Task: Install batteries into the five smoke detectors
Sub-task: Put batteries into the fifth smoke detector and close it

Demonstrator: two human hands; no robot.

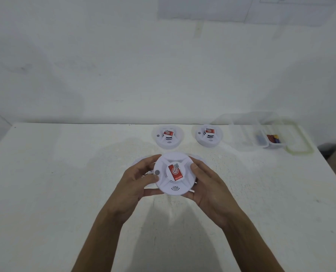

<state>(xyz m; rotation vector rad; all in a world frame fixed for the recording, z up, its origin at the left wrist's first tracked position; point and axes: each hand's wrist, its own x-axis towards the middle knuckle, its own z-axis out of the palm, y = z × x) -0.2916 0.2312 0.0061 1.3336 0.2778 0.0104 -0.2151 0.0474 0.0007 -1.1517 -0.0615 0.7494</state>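
Detector: smoke detector (182,185) sticker-face up, underside hidden, over worktop (65,193) centre.
Fingers: left hand (135,181), right hand (208,187) curled on opposite rims.

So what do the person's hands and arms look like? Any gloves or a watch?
No gloves. The left hand and the right hand are both bare, and no rings show on the fingers that can be seen. The left arm and the right arm are bare too: no sleeves, watch or bracelet down to the picture's bottom edge.
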